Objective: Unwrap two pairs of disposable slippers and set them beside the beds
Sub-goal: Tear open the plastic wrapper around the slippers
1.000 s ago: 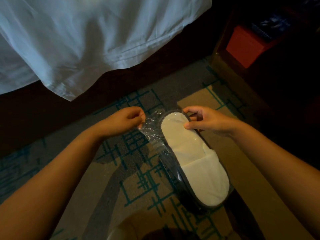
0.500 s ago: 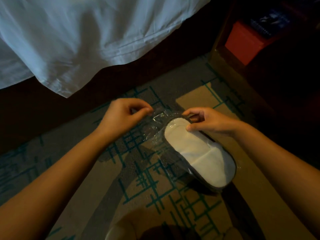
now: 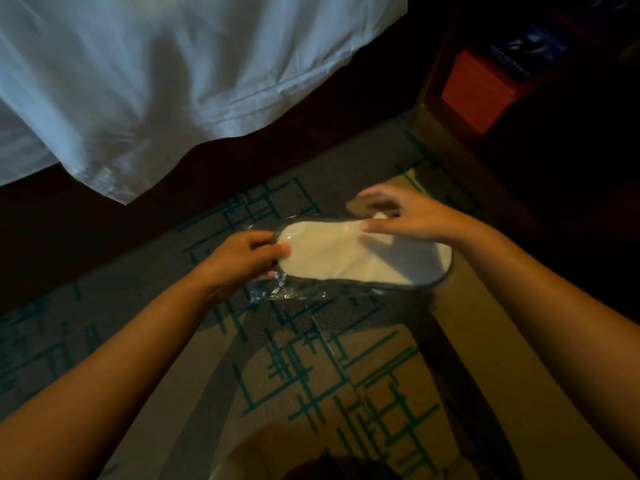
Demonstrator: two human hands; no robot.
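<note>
Item: pair of disposable slippers point(image 3: 360, 259), white upper face with a dark edge along the sole, lying roughly crosswise in the view, held above the carpet point(image 3: 311, 368) between both hands. Only the top slipper shows plainly; whether a second sits under it cannot be told.

Wrapper: clear plastic wrapper point(image 3: 277, 291), crumpled and glinting, bunched at the left end of the slippers and hanging just below the left hand. How far it still covers the slippers cannot be told.

Left hand point(image 3: 242, 259): at the left end of the slippers, thumb on top of the white face, fingers curled beneath; grip closed on the slipper end together with the wrapper.

Right hand point(image 3: 412, 216): over the right half of the slippers, thumb tip touching the white upper face, fingers spread and nearly straight above the far edge; blurred, grip loose and holding nothing.

Bed: white bed sheet point(image 3: 156, 81) draping down at top left, its lower corner hanging over a dark bed base point(image 3: 86, 244) that borders the carpet.

Carpet: tan and grey fields crossed by teal lines, under the arms and slippers.

Furniture: dark wooden cabinet point(image 3: 436, 98) at top right, touching the carpet edge, with a red box point(image 3: 478, 88) on it and a dark object just beside the box, too dim to tell.
</note>
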